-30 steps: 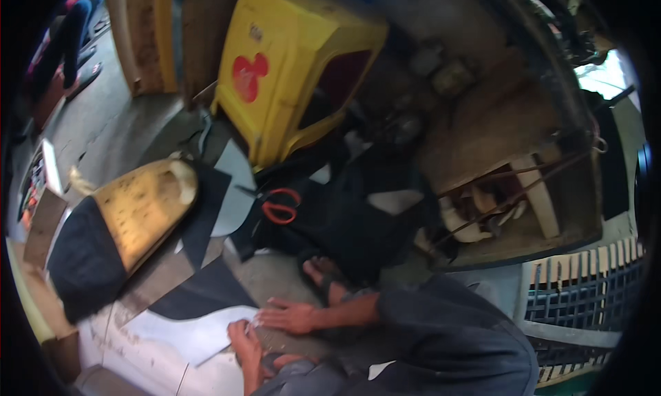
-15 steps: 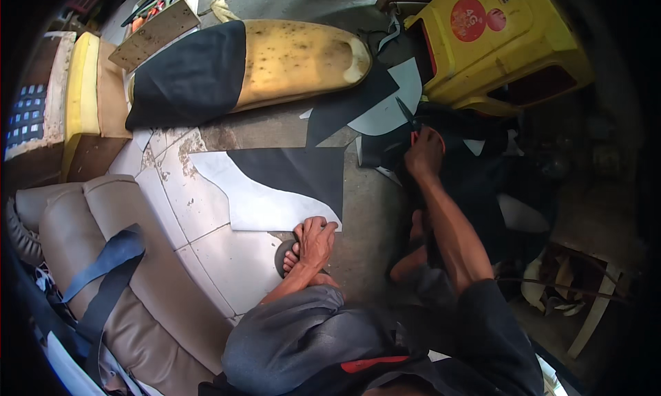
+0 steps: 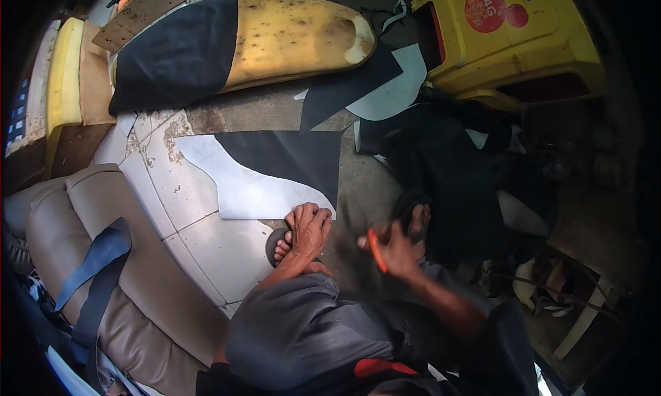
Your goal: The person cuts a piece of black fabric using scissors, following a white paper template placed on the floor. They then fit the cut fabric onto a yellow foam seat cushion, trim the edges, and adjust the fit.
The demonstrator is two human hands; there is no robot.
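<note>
My left hand [image 3: 308, 229] is down by my left foot, with its fingers curled onto the lower right corner of a sheet of vinyl [image 3: 268, 183] that has a black part and a white part with a curved border between them. My right hand [image 3: 401, 251], smeared by motion, is in front of my right foot and closed round scissors [image 3: 376, 250]. Only the orange handle of the scissors shows clearly; the blades are blurred. Beyond the sheet lies a long seat foam [image 3: 296, 38], its left part wrapped in a black cover [image 3: 179, 59].
Another black piece [image 3: 351, 86] and a grey-white piece [image 3: 396, 86] lie under the foam's right end. A yellow plastic box [image 3: 509, 45] stands at the far right, and dark fabric [image 3: 447, 162] is heaped below it. A brown padded seat [image 3: 131, 258] with a dark strap is at the left.
My right hand has drawn back toward me with the scissors, from the dark fabric to beside my right foot. The left hand stays at the sheet's corner. The view has shifted slightly.
</note>
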